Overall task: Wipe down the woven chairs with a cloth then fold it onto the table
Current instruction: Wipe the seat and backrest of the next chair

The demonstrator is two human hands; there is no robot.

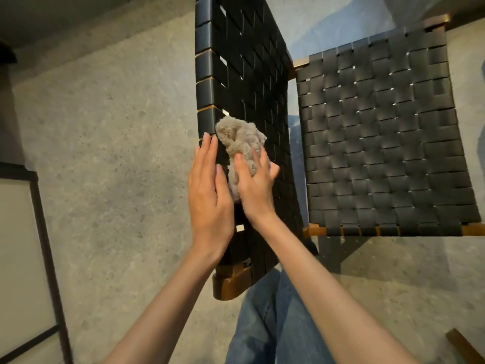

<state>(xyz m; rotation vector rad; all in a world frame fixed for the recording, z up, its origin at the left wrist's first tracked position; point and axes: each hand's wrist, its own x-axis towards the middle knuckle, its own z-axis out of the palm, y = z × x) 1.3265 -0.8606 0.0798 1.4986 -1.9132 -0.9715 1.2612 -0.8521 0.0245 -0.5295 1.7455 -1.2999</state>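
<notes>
A black woven chair stands in front of me, with its upright backrest (244, 74) at centre and its woven seat (380, 143) to the right, on a brown wooden frame. A bunched beige cloth (240, 139) lies against the backrest. My right hand (256, 182) presses the cloth onto the weave with spread, fairly straight fingers. Straight fingers of my left hand (210, 195) rest flat against the backrest's left edge, right beside the cloth.
The floor (110, 153) is grey speckled stone. A dark-framed pale panel (26, 258) stands at the lower left. A wooden piece (462, 345) shows at the bottom right corner. My legs in blue jeans (275, 324) are below the chair back.
</notes>
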